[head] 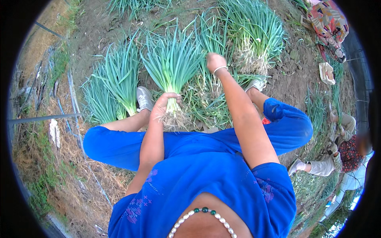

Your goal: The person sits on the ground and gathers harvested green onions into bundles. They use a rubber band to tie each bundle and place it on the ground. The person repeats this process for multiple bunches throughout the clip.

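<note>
My left hand (165,102) is closed around the white stems of a bunch of green onions (172,68), whose roots hang towards my lap and whose leaves fan out away from me. Beside the leaf tips on the right is my right hand (215,62), its fingers curled and slightly blurred, with a white bangle at the wrist; whether it grips a leaf I cannot tell. Under and beyond it lie more loose green onions (211,35). Another pile of green onions (120,80) rests beside my left shoe.
A large heap of green onions (253,38) lies at the upper right, roots towards me. Trimmed leaves (208,110) cover the ground between my feet. Two other people (327,20) are at the right, near a pale container (326,73). A dark pole (44,118) juts in from the left.
</note>
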Demonstrator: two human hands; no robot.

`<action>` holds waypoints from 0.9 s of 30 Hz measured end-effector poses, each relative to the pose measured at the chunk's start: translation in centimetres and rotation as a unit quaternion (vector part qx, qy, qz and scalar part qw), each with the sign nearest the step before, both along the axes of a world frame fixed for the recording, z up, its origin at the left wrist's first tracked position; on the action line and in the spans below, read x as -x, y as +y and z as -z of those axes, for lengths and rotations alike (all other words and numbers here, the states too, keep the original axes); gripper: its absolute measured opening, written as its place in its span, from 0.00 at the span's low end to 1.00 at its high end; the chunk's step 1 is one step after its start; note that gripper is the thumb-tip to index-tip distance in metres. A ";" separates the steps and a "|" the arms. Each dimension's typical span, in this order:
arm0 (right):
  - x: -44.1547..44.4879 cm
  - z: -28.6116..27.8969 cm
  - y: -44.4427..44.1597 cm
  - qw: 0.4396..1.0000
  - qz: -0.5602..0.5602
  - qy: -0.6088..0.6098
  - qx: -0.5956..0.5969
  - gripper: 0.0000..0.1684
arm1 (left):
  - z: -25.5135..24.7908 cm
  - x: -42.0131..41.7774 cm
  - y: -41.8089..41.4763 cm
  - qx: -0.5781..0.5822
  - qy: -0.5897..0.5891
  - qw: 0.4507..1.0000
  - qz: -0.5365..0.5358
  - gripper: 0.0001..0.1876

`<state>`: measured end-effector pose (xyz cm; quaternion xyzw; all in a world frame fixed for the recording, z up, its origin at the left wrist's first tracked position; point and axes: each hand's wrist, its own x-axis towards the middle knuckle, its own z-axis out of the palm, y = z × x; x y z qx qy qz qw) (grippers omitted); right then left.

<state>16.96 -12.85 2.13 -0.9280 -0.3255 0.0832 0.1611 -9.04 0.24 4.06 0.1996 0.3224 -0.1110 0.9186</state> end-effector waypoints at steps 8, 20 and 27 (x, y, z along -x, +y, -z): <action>1.3 10.2 -3.9 0.933 0.191 0.298 -0.064 0.24 | -8.1 -5.1 4.2 -0.246 0.022 0.968 -0.035 0.09; 3.6 11.3 -2.0 0.748 0.389 0.384 -0.377 0.21 | 5.1 -3.6 1.0 -0.098 0.112 0.989 0.004 0.06; 5.9 2.4 -3.1 0.620 0.252 0.631 -0.392 0.23 | 2.5 -4.1 1.6 -0.062 0.063 0.993 -0.073 0.05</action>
